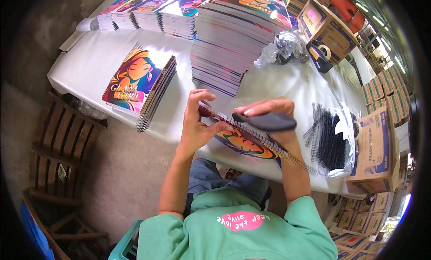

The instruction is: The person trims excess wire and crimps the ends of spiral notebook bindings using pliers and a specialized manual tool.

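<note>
Both-hand grip: colourful spiral notebook (pixel 244 141)

White cloth over the desk (pixel 98 57). Notebook covers (pixel 132 78) in orange, pink, purple and blue cartoon art. Black wire spirals (pixel 330 138) by the right edge. Dark grey tool (pixel 267 121). Brown cartons (pixel 375 147) with blue panels. Mint-green shirt (pixel 238 233), pink patch.

left arm: bare forearm raised from lower edge, elbow bent
left hand (pixel 197 120): fingers curled, thumb and fingertips pinched together
right arm: forearm raised, wrist bent inward
right hand (pixel 265 111): palm down, fingers extended flat toward left hand, near it
</note>
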### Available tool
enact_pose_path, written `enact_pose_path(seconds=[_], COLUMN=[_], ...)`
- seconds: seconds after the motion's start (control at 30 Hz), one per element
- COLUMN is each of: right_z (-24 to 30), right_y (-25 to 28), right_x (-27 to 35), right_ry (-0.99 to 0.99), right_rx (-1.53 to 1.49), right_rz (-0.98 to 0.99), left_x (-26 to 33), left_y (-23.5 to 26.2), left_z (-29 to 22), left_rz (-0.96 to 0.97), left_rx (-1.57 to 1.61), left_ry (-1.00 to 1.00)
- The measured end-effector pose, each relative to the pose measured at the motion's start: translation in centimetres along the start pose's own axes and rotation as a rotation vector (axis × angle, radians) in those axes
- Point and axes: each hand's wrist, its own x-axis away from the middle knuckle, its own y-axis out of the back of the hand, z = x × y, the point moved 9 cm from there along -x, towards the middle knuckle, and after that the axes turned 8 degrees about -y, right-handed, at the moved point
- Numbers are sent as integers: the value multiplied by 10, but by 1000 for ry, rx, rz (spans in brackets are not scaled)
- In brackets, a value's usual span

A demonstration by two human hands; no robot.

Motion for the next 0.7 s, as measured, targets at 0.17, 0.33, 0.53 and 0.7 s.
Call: enact_pose_path(seconds=[0.17,0.33,0.53,0.7], right_z=[-29,-24,-1,-16], right_y=[15,-6,-16,-17], right_x=[-4,-19,-25,-36], right_ry=[-135,-57,117,7], right_rx=[165,463,350,357], right_rz=[-66,45,-2,9], left_x=[6,5,5,2], left_y=[2,5,5,4], left_z=[12,19,27,24], left_rz=[-108,-94,-45,-4], left_rx=[270,329,245,238], left_ry=[68,128,151,127])
